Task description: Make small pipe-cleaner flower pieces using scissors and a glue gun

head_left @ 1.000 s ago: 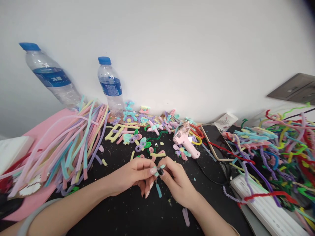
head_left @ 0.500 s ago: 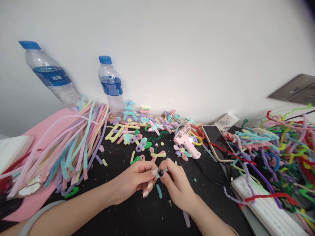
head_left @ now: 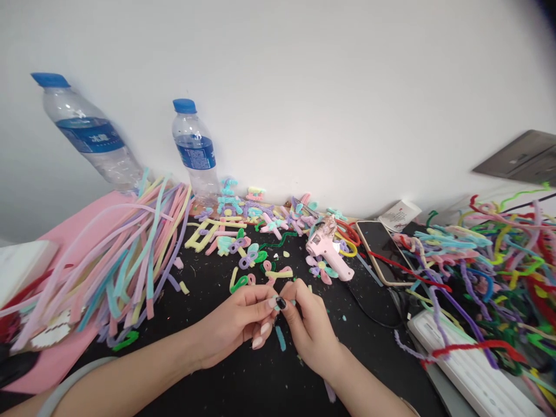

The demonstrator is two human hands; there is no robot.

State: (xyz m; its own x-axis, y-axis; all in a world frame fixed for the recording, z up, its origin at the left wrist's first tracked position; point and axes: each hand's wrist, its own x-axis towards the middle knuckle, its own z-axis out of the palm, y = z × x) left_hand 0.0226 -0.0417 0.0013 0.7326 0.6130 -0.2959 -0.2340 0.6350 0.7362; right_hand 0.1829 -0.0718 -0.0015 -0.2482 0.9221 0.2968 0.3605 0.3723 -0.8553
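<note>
Fingertips of my left hand and my right hand meet over the black tabletop, pinching a small light-teal piece of pipe cleaner between them. Most of that piece is hidden by the fingers. Just below the hands lies a short teal pipe cleaner strip. Beyond my fingertips are loose curled pieces, among them a pink and yellow one and a green loop. A pipe cleaner flower with pink, teal and purple petals sits farther right.
A pink glue gun lies ahead on the right, beside a phone. Long pastel pipe cleaners heap at left before two water bottles. A white power strip and tangled coloured pipe cleaners fill the right.
Both hands stay pinched together on the small teal piece. My right thumb has shifted slightly left, closer to the left fingertips.
</note>
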